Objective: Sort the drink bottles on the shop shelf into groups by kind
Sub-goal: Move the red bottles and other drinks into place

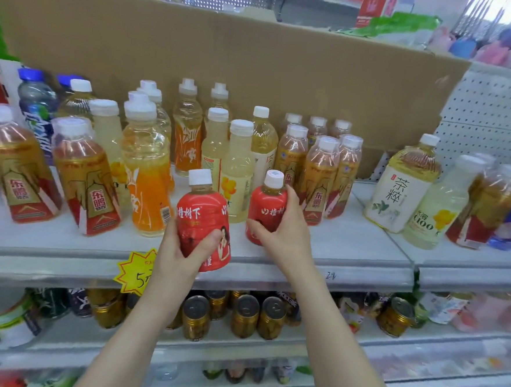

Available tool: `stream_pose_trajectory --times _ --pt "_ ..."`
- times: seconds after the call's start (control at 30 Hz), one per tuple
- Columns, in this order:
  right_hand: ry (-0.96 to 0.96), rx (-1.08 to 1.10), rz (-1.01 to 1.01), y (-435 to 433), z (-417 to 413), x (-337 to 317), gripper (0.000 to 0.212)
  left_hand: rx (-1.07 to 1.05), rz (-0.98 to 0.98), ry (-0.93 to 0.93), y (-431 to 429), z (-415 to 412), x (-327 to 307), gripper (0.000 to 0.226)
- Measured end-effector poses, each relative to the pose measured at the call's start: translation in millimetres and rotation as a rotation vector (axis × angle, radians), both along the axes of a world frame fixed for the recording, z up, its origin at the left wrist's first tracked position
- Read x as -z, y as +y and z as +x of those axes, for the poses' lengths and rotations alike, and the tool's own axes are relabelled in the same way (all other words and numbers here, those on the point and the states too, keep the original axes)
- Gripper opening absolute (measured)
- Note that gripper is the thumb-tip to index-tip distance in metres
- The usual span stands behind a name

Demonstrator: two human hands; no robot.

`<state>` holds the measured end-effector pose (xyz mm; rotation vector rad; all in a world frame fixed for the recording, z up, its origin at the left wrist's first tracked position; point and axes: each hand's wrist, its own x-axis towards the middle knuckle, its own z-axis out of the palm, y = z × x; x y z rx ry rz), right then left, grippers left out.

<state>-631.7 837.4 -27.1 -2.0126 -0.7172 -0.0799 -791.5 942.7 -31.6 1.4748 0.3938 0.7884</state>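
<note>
Shelf [350, 248]: L hand [179, 250], R hand [283, 230] grip "楂树下"(?) btls [201, 216].

A shop: tiered grey metal shelves [350, 245] carry rows of bottled drinks [318, 179], with gold cans [246, 313] below. A yellow starburst price tag [135, 271] hangs on the edge, and a pegboard back panel [489, 119] stands behind.

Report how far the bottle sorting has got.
Done: a gold-and-red cluster stands together mid-shelf. In hand: the left hand grips the near red bottle, the right hand the far red bottle. Still to do: stray gold-and-red bottles, an orange bottle and a pale yellow bottle stand mixed at the left.
</note>
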Motion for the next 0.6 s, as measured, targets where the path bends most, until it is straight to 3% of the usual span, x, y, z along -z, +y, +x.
stream_pose_trajectory --times 0.1,0.3,0.47,0.6 --pt "0.088 0.024 0.061 3.7 -4.5 0.3 0.084 0.035 -0.003 -0.001 2.8 -4.0 2.0 0.062" --pt "0.048 0.135 0.165 -28.7 -21.9 -8.1 0.08 0.101 0.007 0.024 -9.0 -4.1 2.5 0.042" --pt "0.132 0.251 0.376 -93.5 -45.5 -14.7 0.072 0.17 0.029 0.061 -36.0 6.6 11.1 0.064" --pt "0.183 0.355 0.431 -156.5 -48.1 -3.9 0.067 0.237 0.02 0.09 -76.6 22.1 19.2 0.063"
